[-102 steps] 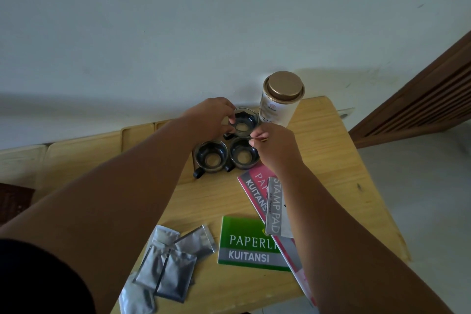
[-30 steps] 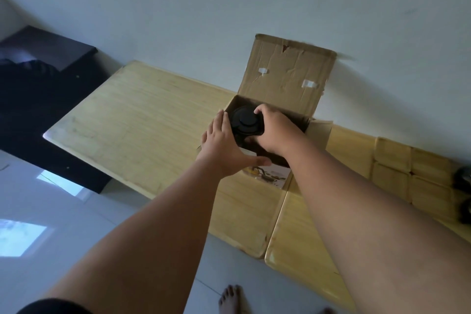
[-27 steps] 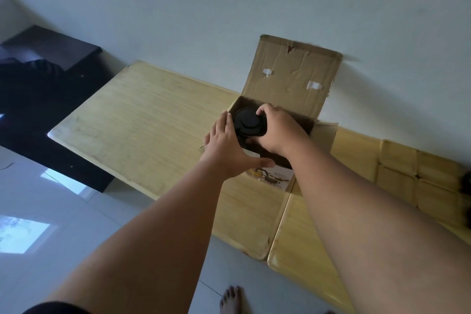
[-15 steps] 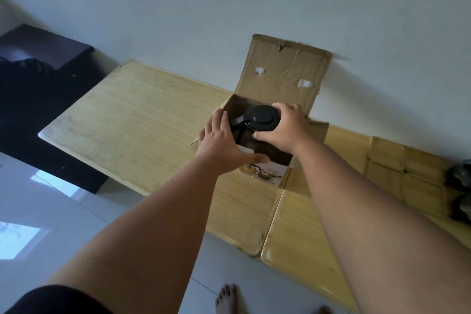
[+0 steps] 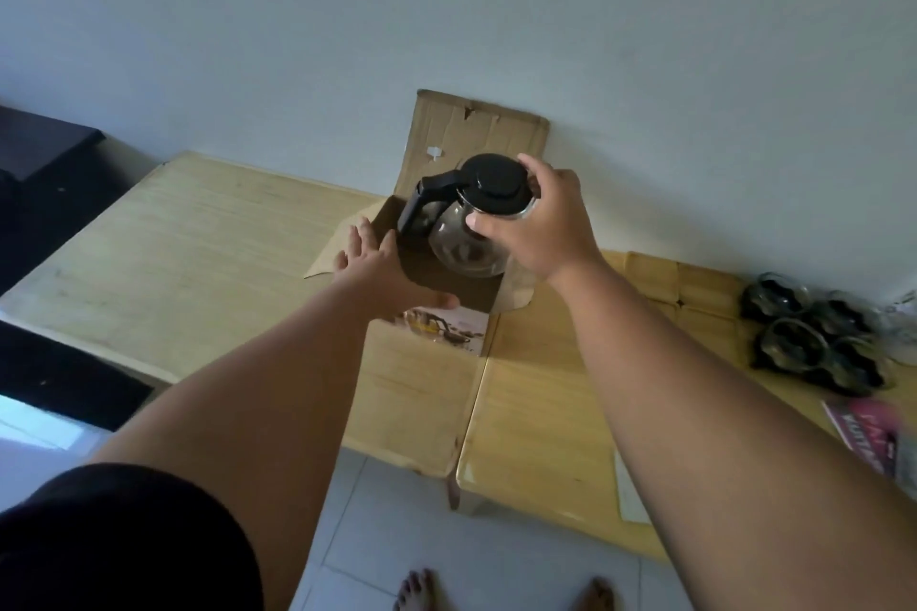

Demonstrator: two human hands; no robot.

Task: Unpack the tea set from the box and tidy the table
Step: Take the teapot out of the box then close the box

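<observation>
Right hand (image 5: 538, 228) grip closed on glass teapot (image 5: 471, 218) above open cardboard box (image 5: 446, 283); left hand (image 5: 382, 273) flat, open on box edge. Wooden table (image 5: 173, 258) against white wall (image 5: 446, 15), tiled floor (image 5: 422, 526); cups (image 5: 814, 337) far right.

Glass teapot (image 5: 466, 233), black lid, upright above open cardboard box (image 5: 446, 298).

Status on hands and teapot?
Right hand gripping teapot, lifted above box. Left hand bracing box rim. Nothing in the way.
</observation>
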